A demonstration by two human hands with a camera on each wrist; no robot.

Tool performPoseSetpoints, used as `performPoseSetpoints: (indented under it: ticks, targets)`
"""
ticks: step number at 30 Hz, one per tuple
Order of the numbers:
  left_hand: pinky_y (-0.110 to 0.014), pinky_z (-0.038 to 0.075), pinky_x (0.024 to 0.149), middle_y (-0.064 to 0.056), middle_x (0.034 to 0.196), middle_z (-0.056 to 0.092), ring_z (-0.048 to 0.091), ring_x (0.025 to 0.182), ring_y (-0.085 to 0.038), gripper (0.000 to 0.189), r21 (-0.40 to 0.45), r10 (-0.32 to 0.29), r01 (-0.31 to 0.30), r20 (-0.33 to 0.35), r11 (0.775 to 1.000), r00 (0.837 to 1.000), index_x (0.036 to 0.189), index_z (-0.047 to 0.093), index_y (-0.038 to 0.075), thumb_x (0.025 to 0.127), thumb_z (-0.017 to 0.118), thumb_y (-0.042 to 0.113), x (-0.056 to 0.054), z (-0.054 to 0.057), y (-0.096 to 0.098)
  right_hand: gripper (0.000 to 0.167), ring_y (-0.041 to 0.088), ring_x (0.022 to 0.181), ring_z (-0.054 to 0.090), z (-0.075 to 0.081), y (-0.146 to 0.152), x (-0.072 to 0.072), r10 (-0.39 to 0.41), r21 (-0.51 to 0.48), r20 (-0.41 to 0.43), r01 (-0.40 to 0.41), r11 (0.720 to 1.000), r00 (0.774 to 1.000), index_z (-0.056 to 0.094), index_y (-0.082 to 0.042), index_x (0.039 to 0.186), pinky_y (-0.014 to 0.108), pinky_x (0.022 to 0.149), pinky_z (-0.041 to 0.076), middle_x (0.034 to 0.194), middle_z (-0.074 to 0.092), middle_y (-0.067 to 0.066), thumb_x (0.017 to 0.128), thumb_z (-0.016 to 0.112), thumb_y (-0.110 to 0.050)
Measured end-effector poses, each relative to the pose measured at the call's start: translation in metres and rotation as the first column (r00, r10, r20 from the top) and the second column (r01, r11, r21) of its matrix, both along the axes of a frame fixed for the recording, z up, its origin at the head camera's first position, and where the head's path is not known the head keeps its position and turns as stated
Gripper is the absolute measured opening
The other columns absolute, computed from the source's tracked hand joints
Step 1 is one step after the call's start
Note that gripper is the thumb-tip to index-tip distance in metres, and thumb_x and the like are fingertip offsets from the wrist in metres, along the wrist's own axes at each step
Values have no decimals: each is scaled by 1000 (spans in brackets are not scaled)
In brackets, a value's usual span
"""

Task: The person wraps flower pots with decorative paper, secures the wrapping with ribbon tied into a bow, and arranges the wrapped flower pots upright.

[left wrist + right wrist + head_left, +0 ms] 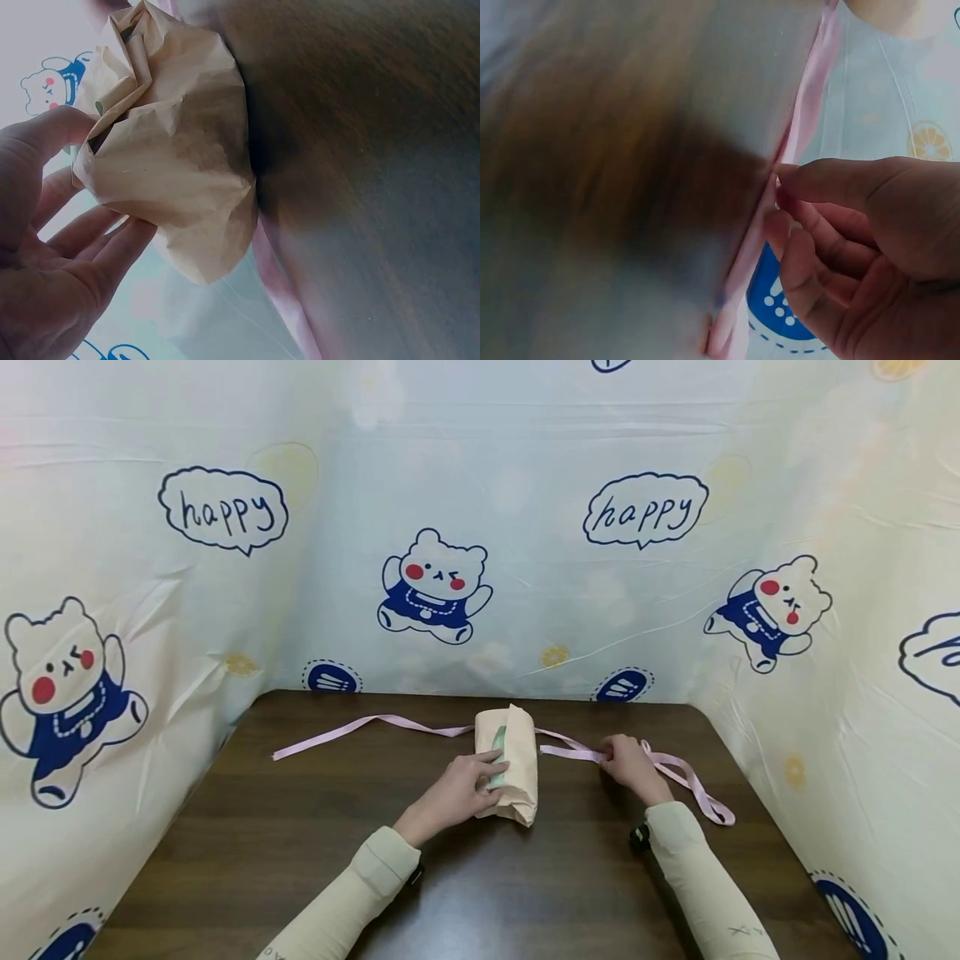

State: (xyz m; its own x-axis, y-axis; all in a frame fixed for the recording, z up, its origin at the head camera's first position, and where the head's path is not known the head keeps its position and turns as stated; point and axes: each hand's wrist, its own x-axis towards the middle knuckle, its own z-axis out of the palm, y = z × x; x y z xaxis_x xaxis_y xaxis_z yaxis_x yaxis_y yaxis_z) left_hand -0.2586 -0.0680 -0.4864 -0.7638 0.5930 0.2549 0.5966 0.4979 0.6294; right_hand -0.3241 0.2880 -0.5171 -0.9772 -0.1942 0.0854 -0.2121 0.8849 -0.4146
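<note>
Ribbon of flat pink fabric point(324, 737) lies untied, apparently beneath an already-folded tan paper package point(521, 768) on the brown wooden bench point(540, 885), left hand point(456, 788) atop the package, fingers apart, right hand point(632, 765) pinching the ribbon.

I have two hands: left hand point(459, 787) and right hand point(630, 765). I wear two sleeves point(705, 885) and two dark wrist devices point(640, 837), one per arm. I count one package point(522, 760), bearing one green patch point(499, 738). I count one table point(570, 885). Ribbon point(318, 738) shows on both sides of the package; I cannot verify whether it is one piece or more. In the head view I count three printed bears point(431, 603), three bubbles point(645, 510) (two whole, one cut off), four blue badges point(622, 687) and four distinct orange slices point(555, 657).
</note>
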Motion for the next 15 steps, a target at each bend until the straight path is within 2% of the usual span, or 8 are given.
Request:
performPoseSetpoints:
  ticks: [3,7,12,15]
  targets:
    - [-20,42,50,-21,152,48,49,43,-1,43,1,4,-4,-10,1000,1000,137,63,4,95,71,14,0,-1,1,4,20,70,62,5,6,8,-8,0,36,8,1000,999,74,0,86,42,71,54,77,70,7,84,76,-3]
    - [-20,42,50,-20,152,48,50,43,-1,44,-6,7,-7,-10,1000,1000,137,63,4,95,72,15,-1,-1,1,3,17,68,61,15,17,23,-4,-7,87,5,1000,996,73,-1,81,35,66,53,75,69,5,81,77,-1]
    - [-20,42,50,-20,152,48,51,44,0,45,-10,8,-8,-11,1000,1000,138,62,3,95,72,15,-1,-1,1,8,12,64,57,32,27,44,81,-54,134,-74,996,988,73,-2,78,28,61,49,70,67,1,79,79,1]
    - [-20,43,50,-20,152,48,52,45,1,45,-7,6,-6,-10,1000,1000,138,62,3,95,73,15,-1,-1,1,11,8,63,55,40,30,56,163,-76,201,-151,986,966,72,-4,75,25,59,48,69,67,0,77,79,5]
